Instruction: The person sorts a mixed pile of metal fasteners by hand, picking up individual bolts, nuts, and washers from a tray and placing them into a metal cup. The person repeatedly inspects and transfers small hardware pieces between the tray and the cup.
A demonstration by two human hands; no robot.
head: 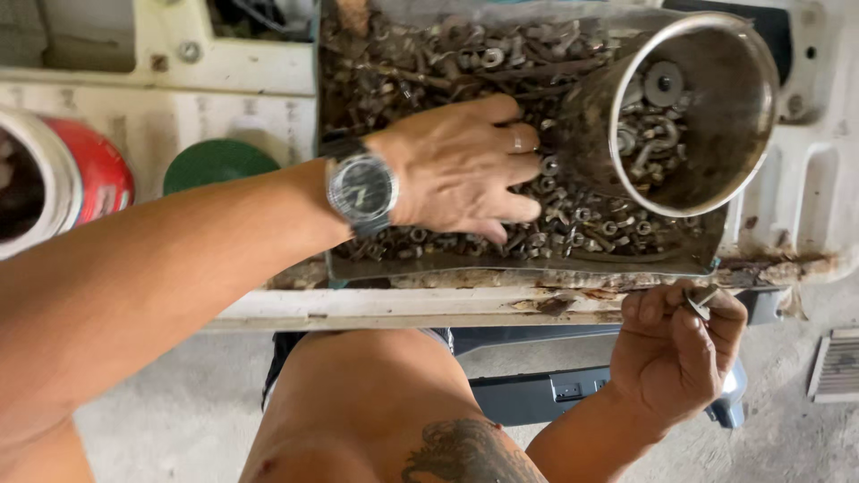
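My left hand (461,165), with a wristwatch and a ring, lies palm down in a flat tray (537,266) full of rusty nuts, bolts and washers, fingers spread among them and reaching toward a metal can. The can (716,107) lies tilted on the right of the tray, its mouth facing me, with several washers and nuts inside. My right hand (680,353) is below the tray's front edge, fingers closed on a small dark metal piece (700,302), perhaps a bolt or clip.
The tray rests on a worn white, rust-stained panel (403,309). A red-and-white can (63,179) and a green lid (215,163) sit at the left. Concrete floor (179,394) and a dark plastic part (537,394) lie below, by my knee.
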